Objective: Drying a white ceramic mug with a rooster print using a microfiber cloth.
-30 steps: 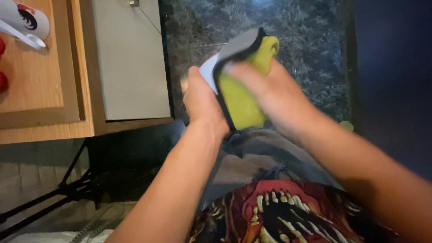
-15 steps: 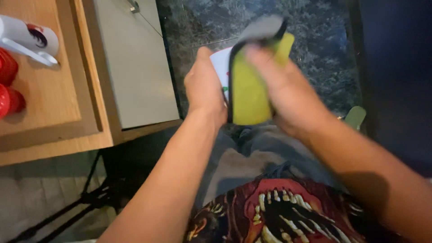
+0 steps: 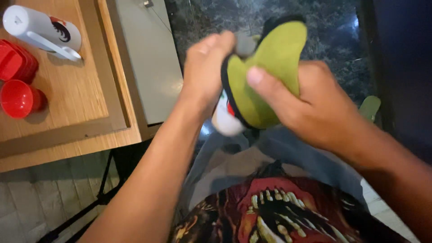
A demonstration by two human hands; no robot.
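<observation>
While both hands clamp the green insole [image 3: 265, 76], its long axis runs upward between left hand [image 3: 204, 74] and right hand [image 3: 310, 105].

Both hands [image 3: 252, 94] grip green shoe [image 3: 265, 76].

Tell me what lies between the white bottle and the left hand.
In the head view, bare wooden table top and a grey panel lie between the white bottle and the left hand.

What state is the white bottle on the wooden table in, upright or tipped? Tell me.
Tipped. The white bottle lies on its side on the wooden table, cap end toward the picture's left edge, above the red cups.
</observation>
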